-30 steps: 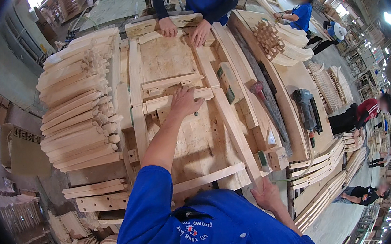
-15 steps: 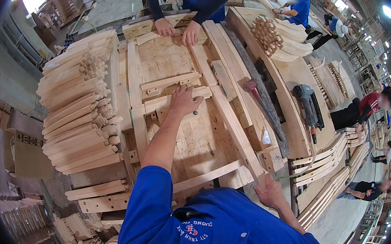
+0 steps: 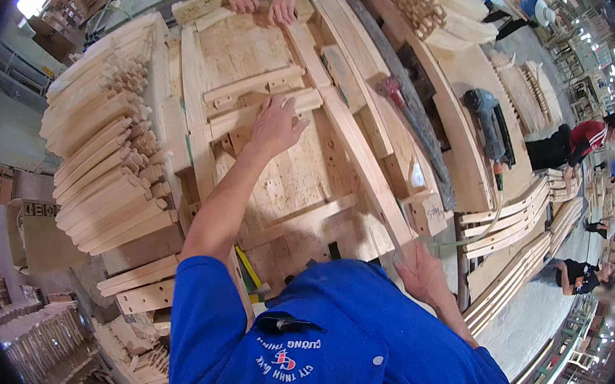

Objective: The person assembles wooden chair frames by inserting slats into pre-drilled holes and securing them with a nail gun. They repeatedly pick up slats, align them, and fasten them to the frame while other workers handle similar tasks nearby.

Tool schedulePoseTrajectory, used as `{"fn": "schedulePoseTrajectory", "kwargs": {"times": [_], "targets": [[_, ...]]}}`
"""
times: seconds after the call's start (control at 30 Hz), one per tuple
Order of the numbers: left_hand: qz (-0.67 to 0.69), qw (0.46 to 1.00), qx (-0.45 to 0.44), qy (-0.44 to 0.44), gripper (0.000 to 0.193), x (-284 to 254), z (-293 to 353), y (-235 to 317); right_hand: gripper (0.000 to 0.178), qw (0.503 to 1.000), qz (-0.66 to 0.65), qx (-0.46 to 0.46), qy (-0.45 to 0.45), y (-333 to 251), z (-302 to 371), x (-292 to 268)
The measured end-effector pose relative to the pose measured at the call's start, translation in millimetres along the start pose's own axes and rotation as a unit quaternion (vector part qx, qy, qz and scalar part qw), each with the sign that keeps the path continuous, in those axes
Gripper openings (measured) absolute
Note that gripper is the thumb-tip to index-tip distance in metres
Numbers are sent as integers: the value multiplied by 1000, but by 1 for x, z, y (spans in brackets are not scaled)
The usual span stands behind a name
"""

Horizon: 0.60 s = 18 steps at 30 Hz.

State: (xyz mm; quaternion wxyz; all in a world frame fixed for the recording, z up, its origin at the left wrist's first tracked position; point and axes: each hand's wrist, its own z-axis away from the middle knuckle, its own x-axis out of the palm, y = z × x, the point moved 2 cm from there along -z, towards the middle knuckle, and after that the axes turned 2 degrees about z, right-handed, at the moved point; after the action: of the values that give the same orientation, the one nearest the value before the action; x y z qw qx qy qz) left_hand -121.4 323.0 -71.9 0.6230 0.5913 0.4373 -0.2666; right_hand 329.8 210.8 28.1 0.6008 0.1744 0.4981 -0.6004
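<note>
My left hand [image 3: 277, 127] lies with fingers spread over a pale wooden crosspiece [image 3: 230, 122], which spans between two long rails. Down at the near end of the long right rail [image 3: 360, 161], my right hand [image 3: 423, 273] is closed around the wood. The left rail [image 3: 193, 77] runs roughly parallel to it. Just beyond the held-down crosspiece is another crosspiece [image 3: 253, 84] with small drilled blocks along it. Nearer my body, a wooden strip [image 3: 299, 221] lies across the work board [image 3: 306, 173].
Across the bench, a co-worker's two hands [image 3: 263, 2] touch the frame's far end. Stacked wooden parts [image 3: 96, 153] fill the left side. A red-headed hammer [image 3: 394, 93] and a nail gun [image 3: 488, 126] lie to the right. A yellow tool [image 3: 248, 268] shows near my left arm.
My view has tilted, so the bench sits higher in the picture, and a yellow tool has come into sight. Both hands keep about the same places on the wood.
</note>
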Motion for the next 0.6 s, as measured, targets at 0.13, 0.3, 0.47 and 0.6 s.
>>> {"fn": "schedulePoseTrajectory", "kwargs": {"times": [0.13,0.3,0.47,0.6], "targets": [[-57,977,33,-202,51,-11,75,73,61,999,-20,28,-15,-4,5,-3],[-33,971,98,-213,48,53,163,77,60,999,-46,-14,-7,-6,3,-9],[18,985,32,-170,40,38,160,65,60,999,-26,-39,15,6,0,0],[138,979,7,-152,39,-36,147,81,61,999,-25,-32,29,10,0,5]]}}
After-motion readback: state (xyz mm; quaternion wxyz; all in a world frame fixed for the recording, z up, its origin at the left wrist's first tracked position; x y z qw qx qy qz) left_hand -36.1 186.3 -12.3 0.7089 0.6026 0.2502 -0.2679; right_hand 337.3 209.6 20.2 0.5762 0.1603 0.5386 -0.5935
